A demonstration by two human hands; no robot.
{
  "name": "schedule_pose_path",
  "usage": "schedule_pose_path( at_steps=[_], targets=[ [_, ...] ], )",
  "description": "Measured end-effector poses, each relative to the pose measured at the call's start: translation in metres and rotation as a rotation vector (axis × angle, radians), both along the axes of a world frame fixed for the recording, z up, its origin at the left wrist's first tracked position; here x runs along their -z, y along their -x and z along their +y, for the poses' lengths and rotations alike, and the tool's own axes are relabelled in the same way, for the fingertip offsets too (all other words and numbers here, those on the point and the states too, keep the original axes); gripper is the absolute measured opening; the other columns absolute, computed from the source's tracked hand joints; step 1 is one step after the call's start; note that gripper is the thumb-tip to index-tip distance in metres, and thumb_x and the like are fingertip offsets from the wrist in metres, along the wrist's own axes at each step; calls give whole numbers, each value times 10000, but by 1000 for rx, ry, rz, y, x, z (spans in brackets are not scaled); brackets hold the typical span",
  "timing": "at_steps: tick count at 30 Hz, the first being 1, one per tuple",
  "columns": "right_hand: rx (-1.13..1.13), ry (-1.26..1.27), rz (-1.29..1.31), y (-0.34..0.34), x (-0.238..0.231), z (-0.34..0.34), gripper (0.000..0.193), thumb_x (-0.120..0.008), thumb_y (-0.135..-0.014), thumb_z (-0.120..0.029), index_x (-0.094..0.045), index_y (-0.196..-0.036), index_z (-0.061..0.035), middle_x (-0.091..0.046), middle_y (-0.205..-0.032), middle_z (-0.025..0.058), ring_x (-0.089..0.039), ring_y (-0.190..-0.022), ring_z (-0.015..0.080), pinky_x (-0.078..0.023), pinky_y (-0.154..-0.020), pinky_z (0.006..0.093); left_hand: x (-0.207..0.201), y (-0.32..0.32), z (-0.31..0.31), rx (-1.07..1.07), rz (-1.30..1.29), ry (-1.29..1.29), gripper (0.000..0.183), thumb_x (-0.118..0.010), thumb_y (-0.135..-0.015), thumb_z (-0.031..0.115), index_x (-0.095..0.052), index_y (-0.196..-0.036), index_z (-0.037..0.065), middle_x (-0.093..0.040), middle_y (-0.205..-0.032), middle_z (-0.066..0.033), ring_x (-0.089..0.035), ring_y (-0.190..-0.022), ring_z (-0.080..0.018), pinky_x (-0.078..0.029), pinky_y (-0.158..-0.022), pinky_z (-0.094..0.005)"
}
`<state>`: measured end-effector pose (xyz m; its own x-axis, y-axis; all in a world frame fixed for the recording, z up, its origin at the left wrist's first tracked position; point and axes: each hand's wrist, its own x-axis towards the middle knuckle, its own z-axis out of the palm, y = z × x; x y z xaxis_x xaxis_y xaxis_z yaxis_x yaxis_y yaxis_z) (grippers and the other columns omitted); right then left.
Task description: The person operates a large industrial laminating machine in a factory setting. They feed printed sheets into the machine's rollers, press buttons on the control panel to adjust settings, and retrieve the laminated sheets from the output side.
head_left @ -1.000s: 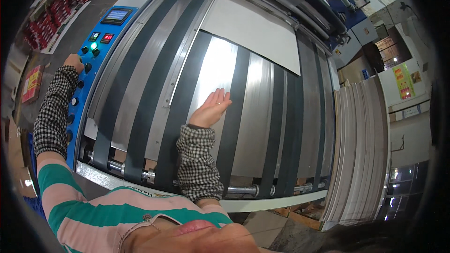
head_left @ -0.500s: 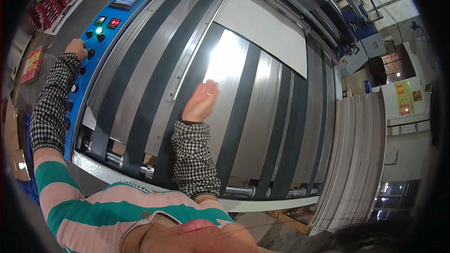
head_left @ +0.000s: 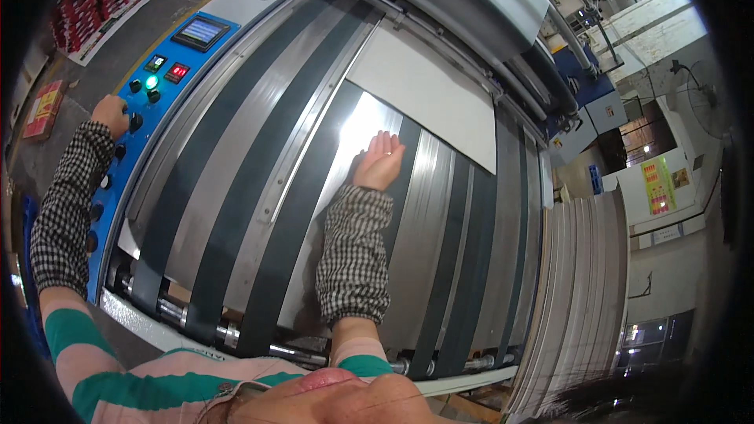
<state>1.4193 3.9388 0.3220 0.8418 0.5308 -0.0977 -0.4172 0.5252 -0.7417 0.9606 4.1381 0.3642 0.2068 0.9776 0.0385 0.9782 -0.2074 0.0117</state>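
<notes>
Left grip (head_left: 112, 116): fingers curled at the edge of a blue control panel (head_left: 132, 149), beside a round black knob (head_left: 136, 121); whether it presses or holds anything cannot be told. Right grip (head_left: 379, 161): open, palm showing, fingers extended, holding nothing — over flat dark belts (head_left: 271, 290) and shiny metal. Just beyond it lies a smooth, straight-edged white sheet (head_left: 428, 94), its far side near a large grey roller (head_left: 471, 0). A narrow bolted metal rail (head_left: 284, 180) stands between both grips. Well right of the right grip — a tall stack of pale, layered boards (head_left: 577, 267).
</notes>
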Motion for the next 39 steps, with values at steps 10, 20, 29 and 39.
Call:
schedule_pose_path(
  at_steps=[10, 20, 29, 39],
  targets=[
    [-10, 21, -22, -40, 21, 140, 550, -356, -942, -309, -308, -1279, 123, -327, -1341, 280, -332, -1273, 340, -267, -1076, 392, 6, 0, -2, 74, -81, -114, 171, -586, -708, 78, -631, -803, -57, -601, -869, -240, -553, -883, -374, -443, -815, -442],
    [-405, -26, 48, -49, 38, 148, 567, -397, -927, -247, -234, -1314, 134, -270, -1388, 263, -263, -1314, 339, -260, -1080, 392, 29, 29, 5, 94, -141, -136, 184, -609, -731, 78, -605, -888, -17, -584, -922, -180, -530, -922, -330, -421, -846, -402],
    [245, -130, 125, -66, 23, 156, 420, -454, -880, -190, -425, -1163, 118, -492, -1159, 212, -490, -1102, 271, -372, -990, 334, 32, 38, 8, 82, -141, -119, 214, -600, -745, 72, -594, -939, -18, -572, -1012, -182, -512, -1005, -322, -404, -904, -389],
    [-240, -56, -9, -54, 38, 156, 457, -448, -908, -268, -416, -1220, 63, -486, -1224, 187, -462, -1167, 283, -361, -991, 350, 31, 28, 9, 72, -159, -91, 220, -603, -754, 77, -594, -949, -23, -574, -1009, -180, -515, -1008, -318, -406, -906, -389]
  ],
)
